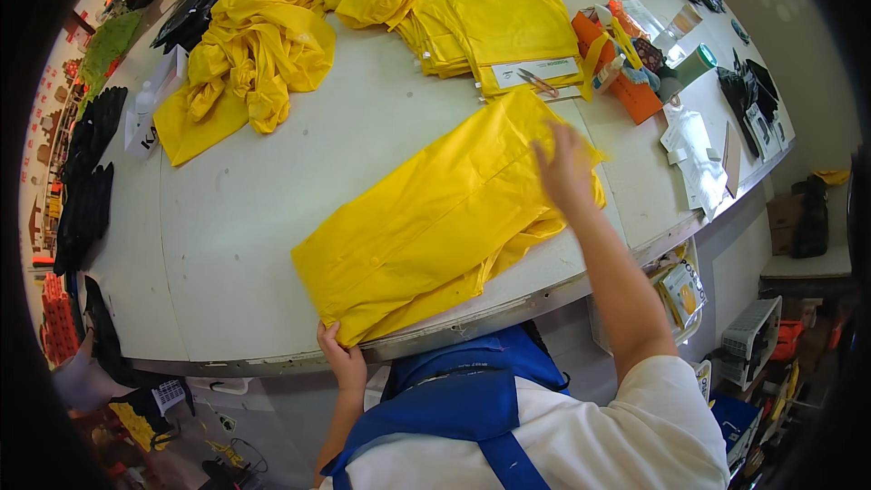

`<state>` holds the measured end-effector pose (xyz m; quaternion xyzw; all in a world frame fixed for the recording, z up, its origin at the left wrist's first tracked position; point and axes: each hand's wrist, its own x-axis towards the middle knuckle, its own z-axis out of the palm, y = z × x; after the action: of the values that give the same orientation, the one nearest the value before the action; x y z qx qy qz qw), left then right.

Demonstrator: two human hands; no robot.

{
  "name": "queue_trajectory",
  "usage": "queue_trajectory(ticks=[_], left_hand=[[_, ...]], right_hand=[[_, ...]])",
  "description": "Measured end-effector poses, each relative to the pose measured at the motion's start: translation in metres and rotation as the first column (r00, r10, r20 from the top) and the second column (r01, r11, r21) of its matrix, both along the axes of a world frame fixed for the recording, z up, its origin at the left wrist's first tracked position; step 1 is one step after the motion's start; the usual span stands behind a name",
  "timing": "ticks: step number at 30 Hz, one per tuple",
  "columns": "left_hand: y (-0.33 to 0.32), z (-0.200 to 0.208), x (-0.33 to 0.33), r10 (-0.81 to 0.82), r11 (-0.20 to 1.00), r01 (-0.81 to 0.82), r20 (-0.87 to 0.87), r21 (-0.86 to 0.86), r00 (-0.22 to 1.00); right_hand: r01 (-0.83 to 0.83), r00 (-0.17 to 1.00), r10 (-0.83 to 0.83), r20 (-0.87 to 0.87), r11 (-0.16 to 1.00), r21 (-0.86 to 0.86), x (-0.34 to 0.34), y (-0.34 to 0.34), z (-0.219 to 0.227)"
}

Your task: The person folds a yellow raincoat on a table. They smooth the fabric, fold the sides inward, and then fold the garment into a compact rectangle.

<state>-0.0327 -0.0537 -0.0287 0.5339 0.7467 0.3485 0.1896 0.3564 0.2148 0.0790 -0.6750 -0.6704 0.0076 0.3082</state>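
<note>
A long yellow garment [435, 209] of smooth, rainwear-like fabric lies folded lengthwise at a slant across the near part of the table. Its lower layer bunches along the side closer to me. My left hand [342, 361] is closed on the garment's near left corner at the table edge, the thumb on top of the fabric. Over the far right end, my right hand [564, 168] is a little blurred, with its fingers stretched out and nothing in them. I cannot tell whether its fingertips touch the cloth.
Crumpled yellow garments [263, 45] lie at the far left, beside a flat yellow stack [499, 18]. Scissors [537, 82] rest on a printed card on that stack. To the right stands an orange box [631, 95] of small supplies. Black bundles [86, 191] line the left edge.
</note>
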Motion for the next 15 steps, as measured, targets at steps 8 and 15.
queue_trajectory(ticks=[8, 15], left_hand=[[0.020, -0.006, -0.016, 0.092, 0.995, -0.094, -0.062, -0.043, 0.994], [0.021, 0.010, -0.029, -0.046, 0.981, 0.046, 0.003, -0.187, 0.999]], right_hand=[[0.115, 0.984, -0.161, -0.081, 0.905, -0.409, 0.091, 0.002, -0.027], [0.200, 0.970, -0.237, -0.057, 0.906, -0.372, 0.122, -0.077, -0.080]])
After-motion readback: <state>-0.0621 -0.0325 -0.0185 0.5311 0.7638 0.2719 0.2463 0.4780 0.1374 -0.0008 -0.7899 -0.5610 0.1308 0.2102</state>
